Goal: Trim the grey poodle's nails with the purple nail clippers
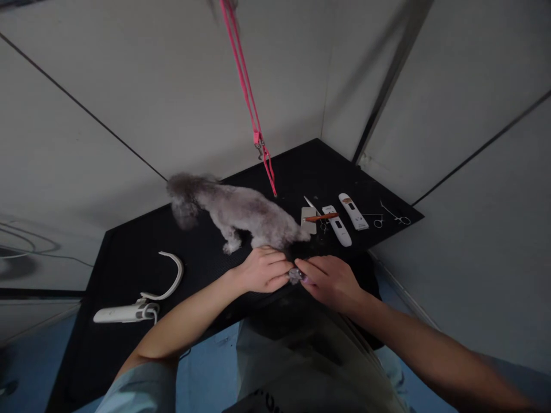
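Observation:
A grey, close-clipped dog [247, 209] stands on the black grooming table, its fluffy head turned away to the left. My left hand [266, 269] is closed around one of its hind legs, and the grey furry paw [294, 276] shows between my two hands. Against that paw, my right hand [329, 281] grips a small purple tool with a shiny metal end, which looks like a nail clipper [305, 277]. My fingers cover most of the tool.
On the black table [206, 281] lie two white clippers [338, 226], [353, 212], an orange-handled tool [321, 217], and scissors [398, 217]. A white device with a curved arm [124, 312] lies left. A pink grooming loop [245, 86] hangs above. Grey walls stand behind.

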